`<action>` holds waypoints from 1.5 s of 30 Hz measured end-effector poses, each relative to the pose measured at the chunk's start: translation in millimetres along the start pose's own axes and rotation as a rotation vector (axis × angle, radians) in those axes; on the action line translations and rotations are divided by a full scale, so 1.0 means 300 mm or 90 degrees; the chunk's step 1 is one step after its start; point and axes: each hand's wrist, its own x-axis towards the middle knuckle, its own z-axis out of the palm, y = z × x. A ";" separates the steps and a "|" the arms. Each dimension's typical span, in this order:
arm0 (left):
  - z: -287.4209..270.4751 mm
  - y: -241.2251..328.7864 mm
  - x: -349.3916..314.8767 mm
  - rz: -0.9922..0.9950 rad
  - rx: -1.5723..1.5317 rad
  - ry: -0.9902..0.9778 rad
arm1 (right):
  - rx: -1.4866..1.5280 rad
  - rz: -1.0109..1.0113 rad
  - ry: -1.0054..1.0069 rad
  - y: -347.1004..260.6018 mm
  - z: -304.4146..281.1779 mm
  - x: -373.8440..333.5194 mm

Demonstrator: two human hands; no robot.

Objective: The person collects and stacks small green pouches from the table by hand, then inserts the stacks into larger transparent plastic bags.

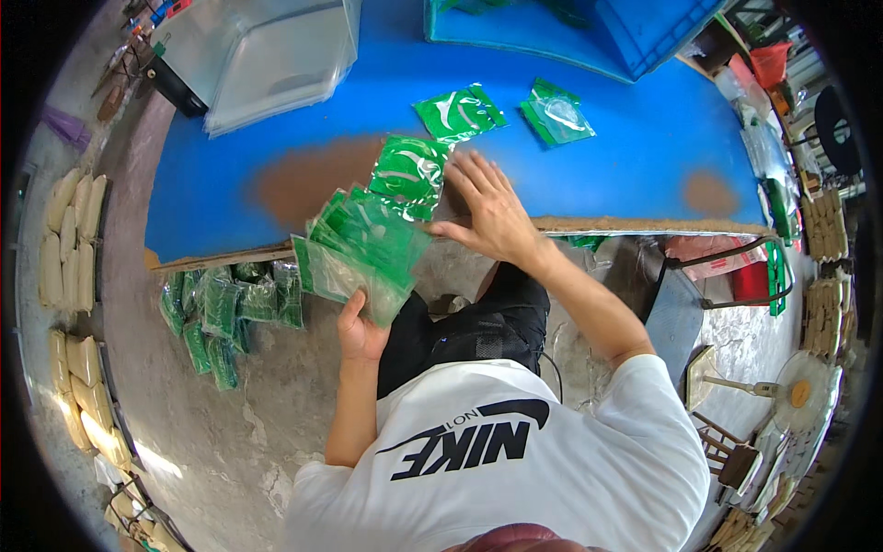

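Observation:
My left hand (361,331) grips a fanned stack of green clear-plastic packets (368,241) by its lower edge, in front of the blue table's near edge. Just beyond the stack, a single green packet (411,173) lies at the table's edge, partly overlapped by it. My right hand (492,207) rests beside that packet, palm down with its fingers stretched out. It holds nothing that I can see. Farther back on the table lie two more green packets, one flat (460,112) and one partly clear (557,114).
A blue plastic crate (543,41) stands at the back of the blue table (644,138). Clear plastic sheets (280,64) are piled at the back left. Below the left edge, several bundled green packets (230,305) sit. A standing fan (798,394) is at the right.

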 end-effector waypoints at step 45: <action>-0.013 -0.027 0.073 -0.066 -0.120 -0.144 | 0.810 0.425 -0.020 -0.092 0.037 0.058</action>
